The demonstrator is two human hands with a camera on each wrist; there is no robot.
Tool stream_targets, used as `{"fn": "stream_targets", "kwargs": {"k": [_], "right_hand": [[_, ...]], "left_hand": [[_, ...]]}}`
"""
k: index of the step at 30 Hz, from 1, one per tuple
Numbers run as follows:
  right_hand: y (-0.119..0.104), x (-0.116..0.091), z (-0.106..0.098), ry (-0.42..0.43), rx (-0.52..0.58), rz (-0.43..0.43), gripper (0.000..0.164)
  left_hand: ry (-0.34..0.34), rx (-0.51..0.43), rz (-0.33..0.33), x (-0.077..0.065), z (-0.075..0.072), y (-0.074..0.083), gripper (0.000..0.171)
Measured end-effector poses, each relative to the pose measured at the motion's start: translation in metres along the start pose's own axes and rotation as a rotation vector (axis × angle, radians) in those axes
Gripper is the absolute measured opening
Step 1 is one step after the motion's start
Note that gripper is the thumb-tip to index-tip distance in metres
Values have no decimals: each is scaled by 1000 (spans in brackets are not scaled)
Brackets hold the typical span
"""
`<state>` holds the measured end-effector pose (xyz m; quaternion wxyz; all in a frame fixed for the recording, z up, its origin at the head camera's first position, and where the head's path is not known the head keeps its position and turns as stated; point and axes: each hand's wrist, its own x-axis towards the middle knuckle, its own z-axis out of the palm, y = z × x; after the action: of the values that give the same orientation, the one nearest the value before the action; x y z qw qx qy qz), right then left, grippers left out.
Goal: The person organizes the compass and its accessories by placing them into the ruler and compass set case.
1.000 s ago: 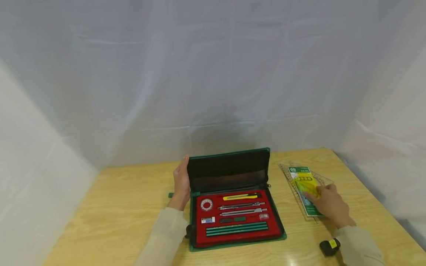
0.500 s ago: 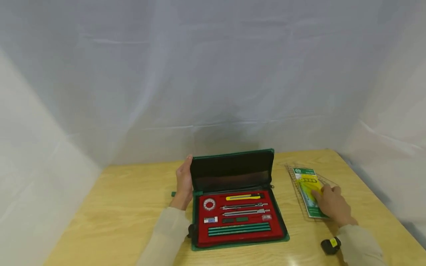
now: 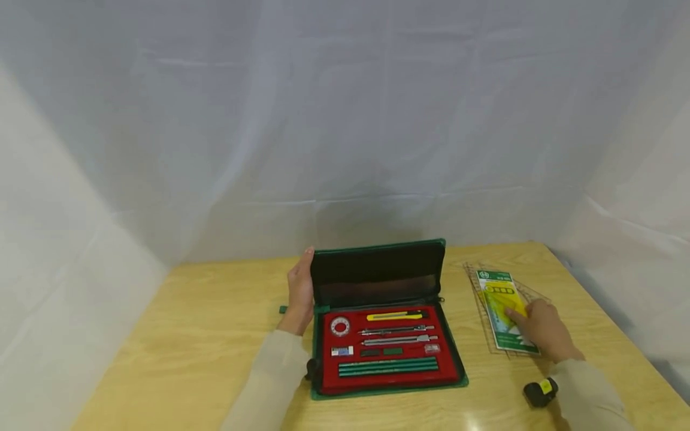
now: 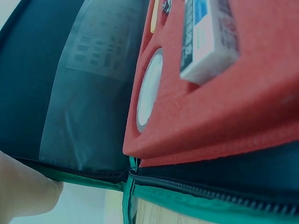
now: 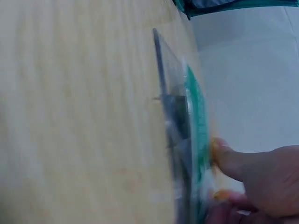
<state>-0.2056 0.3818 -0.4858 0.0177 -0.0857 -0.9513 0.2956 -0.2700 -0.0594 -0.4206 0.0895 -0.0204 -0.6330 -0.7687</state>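
Packet (image 3: 497,302) scarcely moved since earlier frame — lies just left of right grip (image 3: 547,330), which pinches its edge, long axis running away; open case (image 3: 377,381) farther left, lid (image 3: 377,272) held in left grip (image 3: 300,290).

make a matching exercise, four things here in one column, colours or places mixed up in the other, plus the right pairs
1 utility knife
2 pencils
3 left hand
4 right hand

A dark green, lowest in the red insert
B holding the packet
C mostly yellow
D at the edge of the raised lid

Pairs: 1-C; 2-A; 3-D; 4-B
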Motion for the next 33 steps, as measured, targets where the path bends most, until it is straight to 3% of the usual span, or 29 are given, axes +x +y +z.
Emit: {"fn": "stream_targets", "kwargs": {"k": [5,11,14,17,21,24,26,33], "right_hand": [[6,1,-3,56,54,-4,64],[10,-1,-1,209,111,-52,46],[7,-5,-1,270,226,-83,37],[0,-9,-2,331,352,-165,33],[-14,-15,-2,432,562,-385,21],[-30,-20,-6,438,717,-558,20],[-42,-22,-9,416,751,-634,22],[-86,-19,-10,318,646,-715,23]], "left_hand": [[-5,14,1,1,3,2,57],[-6,13,1,5,2,-3,56],[0,3,-9,12,-2,-13,57],[24,-15,-12,19,-6,-23,58],[54,-22,-6,19,-6,-27,60],[67,-24,4,17,-4,-26,61],[64,-27,11,15,-3,-25,62],[57,-27,5,11,1,-23,61]]}}
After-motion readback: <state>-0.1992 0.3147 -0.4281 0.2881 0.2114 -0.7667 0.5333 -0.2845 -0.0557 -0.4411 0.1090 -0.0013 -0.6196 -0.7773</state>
